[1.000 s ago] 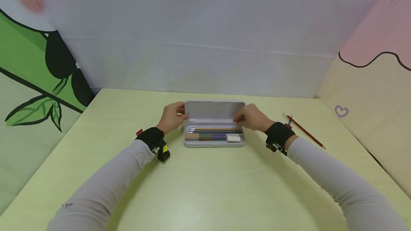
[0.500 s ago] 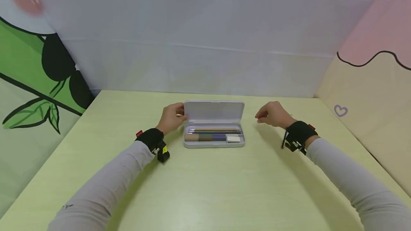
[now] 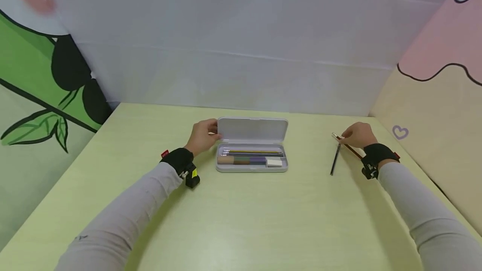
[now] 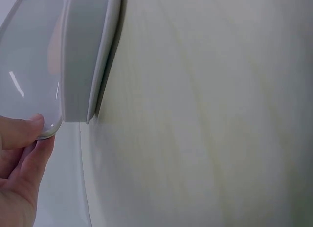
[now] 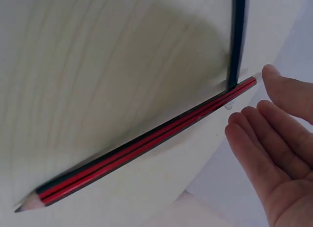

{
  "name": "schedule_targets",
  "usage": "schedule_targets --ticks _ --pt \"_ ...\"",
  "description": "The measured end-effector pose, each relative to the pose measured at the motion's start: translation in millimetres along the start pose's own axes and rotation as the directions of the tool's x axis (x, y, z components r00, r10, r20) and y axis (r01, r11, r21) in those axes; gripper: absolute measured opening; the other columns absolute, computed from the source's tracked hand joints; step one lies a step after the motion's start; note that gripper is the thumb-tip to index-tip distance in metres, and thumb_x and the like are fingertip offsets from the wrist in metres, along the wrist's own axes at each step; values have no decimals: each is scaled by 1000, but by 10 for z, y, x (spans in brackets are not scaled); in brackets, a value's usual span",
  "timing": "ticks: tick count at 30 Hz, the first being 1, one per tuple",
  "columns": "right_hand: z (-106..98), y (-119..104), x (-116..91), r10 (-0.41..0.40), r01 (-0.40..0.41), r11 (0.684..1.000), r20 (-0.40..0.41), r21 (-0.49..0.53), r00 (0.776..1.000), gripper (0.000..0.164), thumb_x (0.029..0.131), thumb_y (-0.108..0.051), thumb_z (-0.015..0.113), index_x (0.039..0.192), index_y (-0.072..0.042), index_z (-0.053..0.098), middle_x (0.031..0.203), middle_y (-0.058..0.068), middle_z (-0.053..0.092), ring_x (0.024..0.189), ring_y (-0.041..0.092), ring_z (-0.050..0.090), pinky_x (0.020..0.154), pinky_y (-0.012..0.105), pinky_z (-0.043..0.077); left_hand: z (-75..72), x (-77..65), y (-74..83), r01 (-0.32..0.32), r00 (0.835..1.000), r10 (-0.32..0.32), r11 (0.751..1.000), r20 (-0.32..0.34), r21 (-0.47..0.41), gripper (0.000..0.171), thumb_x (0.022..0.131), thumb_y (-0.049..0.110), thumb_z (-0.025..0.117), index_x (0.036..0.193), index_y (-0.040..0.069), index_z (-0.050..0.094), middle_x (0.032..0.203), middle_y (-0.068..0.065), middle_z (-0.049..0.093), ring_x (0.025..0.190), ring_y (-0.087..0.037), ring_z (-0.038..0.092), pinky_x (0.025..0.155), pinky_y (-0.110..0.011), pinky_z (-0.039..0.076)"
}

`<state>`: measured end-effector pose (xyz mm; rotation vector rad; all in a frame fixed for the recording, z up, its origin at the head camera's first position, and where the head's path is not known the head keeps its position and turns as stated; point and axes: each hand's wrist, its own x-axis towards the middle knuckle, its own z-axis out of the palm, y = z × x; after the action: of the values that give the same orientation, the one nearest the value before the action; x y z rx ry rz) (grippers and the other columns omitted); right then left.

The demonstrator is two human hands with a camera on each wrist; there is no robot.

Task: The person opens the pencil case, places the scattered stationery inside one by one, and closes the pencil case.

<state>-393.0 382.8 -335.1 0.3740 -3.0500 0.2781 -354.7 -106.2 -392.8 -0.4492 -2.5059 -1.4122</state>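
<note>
A white pencil case [image 3: 251,170] lies with its lid [image 3: 252,129] raised. My left hand [image 3: 202,137] pinches the lid's left edge between thumb and fingers, as the left wrist view shows up close. Inside are several pencils [image 3: 252,152], a white eraser [image 3: 274,163] and a tan, green and purple strip [image 3: 241,160]. To the right, my right hand [image 3: 359,135] is at the blunt end of a red-and-black striped pencil [image 5: 146,144]. Its thumb and fingers stand apart in the right wrist view. A dark pencil [image 3: 334,160] meets the red one near that end.
The pale yellow table [image 3: 241,216] carries all of this. A white sheet [image 3: 241,53] rises behind its back edge. Printed panels stand at both sides, a green leaf pattern [image 3: 41,129] on the left and a pink and cream one [image 3: 440,108] on the right.
My right hand has left the lid's right side and moved right to the red pencil. The left hand keeps its grip on the lid, and the case has stayed in place.
</note>
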Motion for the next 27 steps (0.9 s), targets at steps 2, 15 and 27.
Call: schedule_targets --ticks 2,15,27 --pt "3 101 -15 27 -27 1000 12 5 1000 33 80 -24 75 95 5 74 90 23 73 87 42 63 77 51 52 4 18 -9 -4 1000 4 1000 -1 11 33 82 -7 67 115 -4 63 103 -24 71 95 -34 70 86 -44 58" --pt "86 274 -103 78 -76 997 107 -24 991 21 80 -13 72 89 5 75 88 24 72 89 45 61 75 51 54 19 55 -43 38 999 -38 999 28 21 32 83 -5 68 115 -3 64 104 -23 71 98 -34 70 89 -45 56" --pt "11 -141 -166 -19 24 999 -102 49 995 18 81 -5 70 92 9 73 85 25 71 77 38 64 65 45 54 -56 101 -9 48 989 -63 993 138 108 33 82 -2 69 115 -4 63 107 -24 70 99 -35 69 87 -44 56"
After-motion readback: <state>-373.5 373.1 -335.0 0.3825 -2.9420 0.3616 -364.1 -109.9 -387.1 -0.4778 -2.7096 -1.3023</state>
